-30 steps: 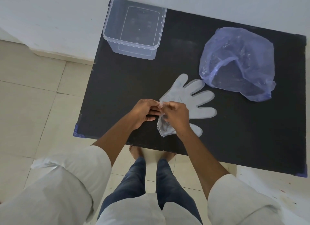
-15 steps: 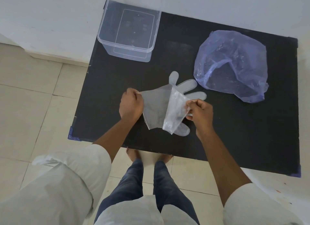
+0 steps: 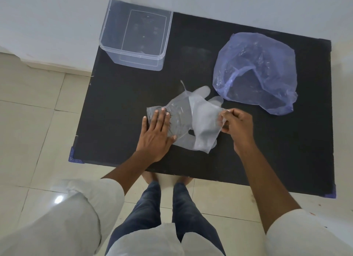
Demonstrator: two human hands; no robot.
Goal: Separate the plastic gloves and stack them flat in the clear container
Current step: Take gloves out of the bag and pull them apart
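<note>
Thin translucent plastic gloves (image 3: 193,120) lie in the middle of the black table (image 3: 267,150), partly peeled apart. My left hand (image 3: 156,133) lies flat with fingers spread on the left glove layer (image 3: 177,114), pressing it onto the table. My right hand (image 3: 236,126) pinches the cuff edge of the other glove layer (image 3: 205,126), which is lifted and folded over toward the right. Glove fingertips (image 3: 205,90) stick out behind. The clear container (image 3: 133,59) stands at the table's far left corner, with nothing visible inside.
A crumpled bluish plastic bag (image 3: 256,72) lies on the far right of the table, close to the gloves. A white wall runs behind the table. Tiled floor (image 3: 34,122) is to the left. My legs and feet are at the near table edge.
My left hand has gone from gripping the glove's edge to pressing flat on it. My right hand has pulled the upper layer further right, spreading the two layers apart.
</note>
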